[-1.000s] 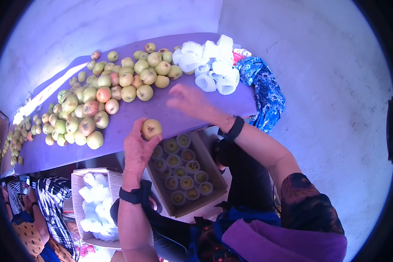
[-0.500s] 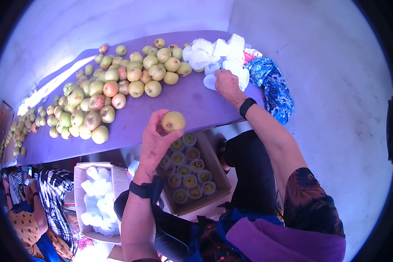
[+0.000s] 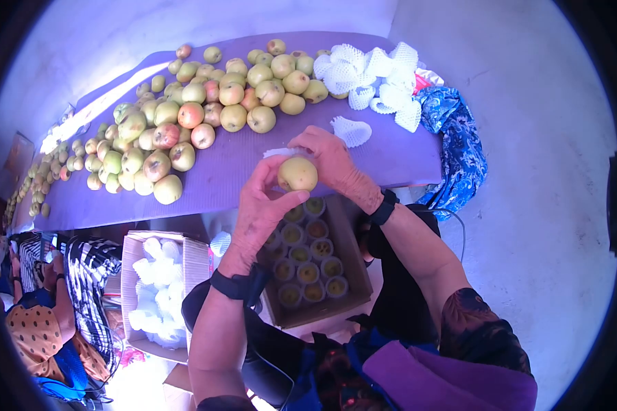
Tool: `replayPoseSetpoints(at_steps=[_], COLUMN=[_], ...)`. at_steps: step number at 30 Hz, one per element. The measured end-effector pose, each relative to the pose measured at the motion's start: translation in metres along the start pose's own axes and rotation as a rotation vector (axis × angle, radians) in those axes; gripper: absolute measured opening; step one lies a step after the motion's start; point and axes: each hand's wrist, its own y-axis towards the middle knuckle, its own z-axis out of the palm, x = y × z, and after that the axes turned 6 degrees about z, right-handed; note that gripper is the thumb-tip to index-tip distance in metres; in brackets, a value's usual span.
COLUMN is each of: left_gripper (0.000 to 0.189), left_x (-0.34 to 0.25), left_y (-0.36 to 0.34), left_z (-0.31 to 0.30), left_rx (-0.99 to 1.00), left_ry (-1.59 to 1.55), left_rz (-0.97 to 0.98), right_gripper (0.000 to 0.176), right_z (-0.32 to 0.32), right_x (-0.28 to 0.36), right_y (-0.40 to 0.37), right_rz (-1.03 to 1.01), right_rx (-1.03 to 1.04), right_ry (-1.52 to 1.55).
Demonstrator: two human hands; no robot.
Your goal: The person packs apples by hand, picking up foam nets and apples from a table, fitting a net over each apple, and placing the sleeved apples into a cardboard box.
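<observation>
In my left hand [image 3: 257, 205] is a yellow-green apple [image 3: 297, 174], gripped between thumb and fingers above the table's front edge. My right hand [image 3: 330, 159] is closed at the apple's far side, its fingers on a white foam net sleeve [image 3: 281, 152] that shows partly behind the fruit. A single loose foam net [image 3: 352, 131] lies on the table just beyond my right hand. Below my hands, an open cardboard box [image 3: 353, 298] holds rows of apples in white foam nets.
Many loose apples [image 3: 166, 135] cover the left and middle of the purple-covered table [image 3: 247, 147]. A heap of foam nets [image 3: 370, 72] and a blue patterned cloth [image 3: 452, 144] are at the right end. Another box [image 3: 192, 274] holds foam nets. A person [image 3: 41, 329] sits at lower left.
My right hand has come from the foam heap to the apple, bringing a foam net. One net now lies apart from the heap. The left hand still holds the apple.
</observation>
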Motion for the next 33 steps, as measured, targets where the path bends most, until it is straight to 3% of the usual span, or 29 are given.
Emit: replayPoseSetpoints(at_steps=[2, 6, 8, 10, 18, 22, 24, 28, 30, 33], left_gripper=[0.058, 0.059, 0.061, 0.060, 0.061, 0.058, 0.058, 0.058, 0.058, 0.057], left_x=[0.001, 0.005, 0.006, 0.007, 0.005, 0.004, 0.005, 0.006, 0.006, 0.007], left_y=[-0.001, -0.004, -0.005, -0.006, -0.003, -0.001, -0.001, 0.000, 0.001, 0.000], left_z=[-0.004, -0.012, -0.013, -0.013, -0.018, -0.016, -0.014, -0.011, -0.010, -0.009], left_rx=[0.011, -0.058, -0.068, -0.072, 0.019, -0.062, -0.101, -0.213, -0.249, -0.346], left_ry=[0.166, 0.137, 0.227, 0.211, 0.267, 0.270, 0.225, 0.179, 0.159, 0.251], left_rz=[-0.001, -0.157, 0.080, 0.064, 0.029, -0.060, -0.093, 0.029, 0.072, 0.120], right_gripper=[0.018, 0.019, 0.020, 0.020, 0.024, 0.026, 0.023, 0.020, 0.015, 0.012], right_z=[0.000, -0.003, -0.008, -0.013, -0.017, -0.015, -0.012, -0.001, 0.007, 0.005], right_x=[-0.001, 0.005, 0.009, 0.011, 0.007, 0.010, 0.016, 0.016, 0.016, 0.020], right_y=[0.001, 0.001, 0.001, 0.001, 0.000, -0.001, -0.005, -0.013, -0.014, -0.012], right_rz=[0.012, 0.062, 0.112, 0.162, -0.105, -0.084, 0.055, 0.238, 0.374, 0.365], right_rx=[0.050, 0.102, 0.124, 0.144, 0.225, 0.223, 0.149, 0.170, 0.138, 0.058], right_ry=[0.065, 0.209, 0.269, 0.329, 0.249, 0.255, 0.237, 0.161, 0.545, 0.507])
